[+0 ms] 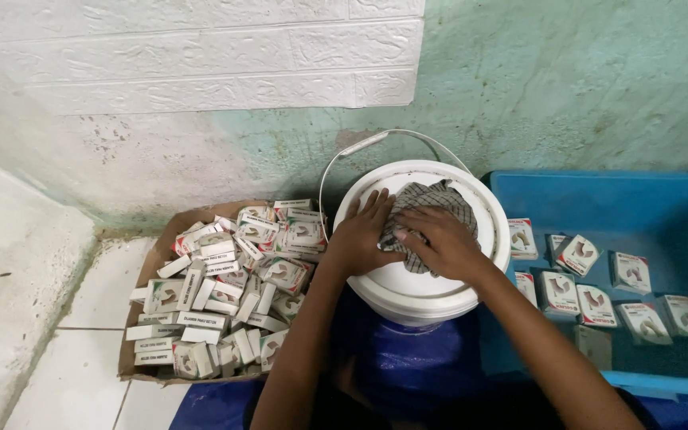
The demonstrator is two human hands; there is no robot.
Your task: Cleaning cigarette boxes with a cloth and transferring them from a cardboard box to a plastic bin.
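A white plastic bucket (483, 209) with a closed lid and a wire handle stands in front of me. A grey checked cloth (431, 201) lies on the lid. My left hand (357, 236) rests flat on the lid's left side, fingers touching the cloth's edge. My right hand (442, 241) presses down on the cloth, fingers curled into its folds.
A cardboard tray (161, 247) on the tiled floor at left is piled with several small white boxes (232, 279). A blue plastic crate (639, 207) at right holds several small packaged items (591, 306) laid flat. A stained wall rises close behind.
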